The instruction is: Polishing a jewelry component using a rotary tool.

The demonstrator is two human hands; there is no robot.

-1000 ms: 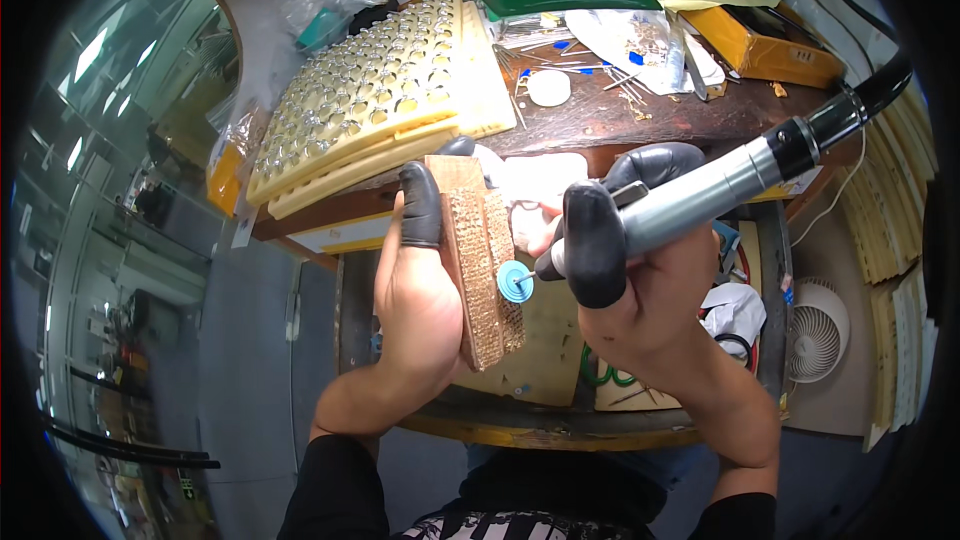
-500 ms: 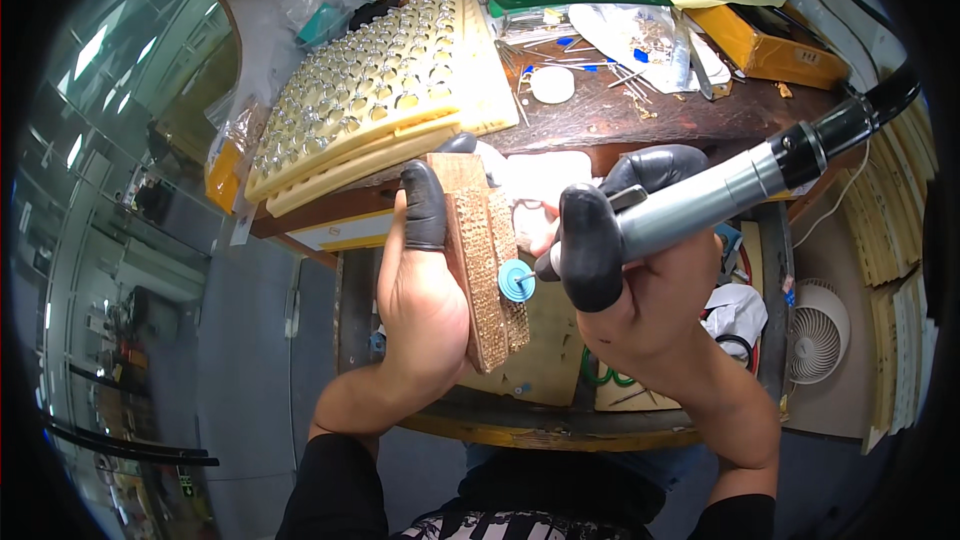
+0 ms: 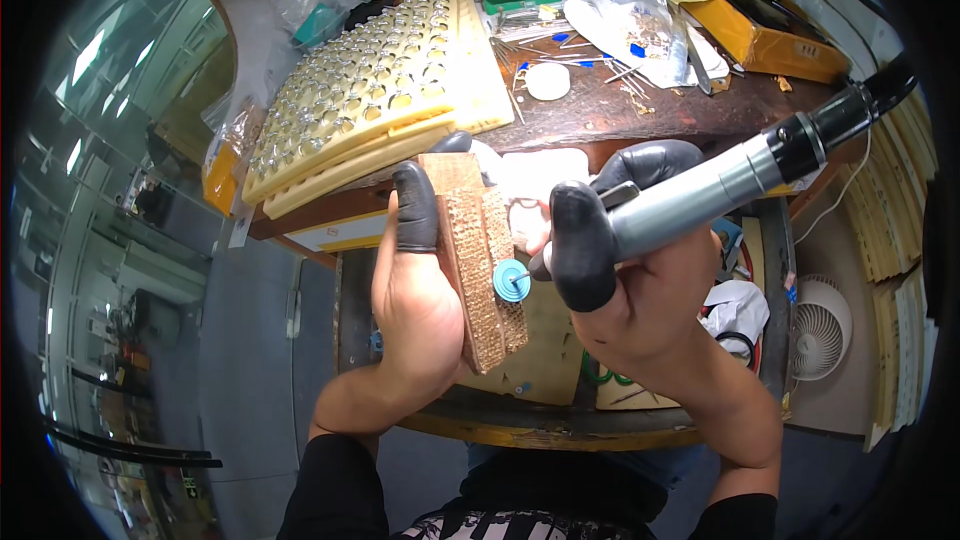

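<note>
Above the open drawer [image 3: 560, 436], a wooden block [image 3: 467, 260] is gripped by the left hand [image 3: 420, 290]; a rotary tool [image 3: 690, 205] is pinched by the right hand [image 3: 640, 290]. Its blue disc [image 3: 511, 281] is apparently being worked against the block's right side; steady, light contact seems called for.

This place is looking like a workshop: a scuffed wooden bench [image 3: 590, 118] is carrying scattered thin metal rods [image 3: 627, 77], a pale tray [image 3: 335, 157] is holding rows of small shiny pieces [image 3: 400, 100], and 1 rotary handpiece [image 3: 700, 198] is reaching over an open, cluttered drawer [image 3: 560, 438].
</note>
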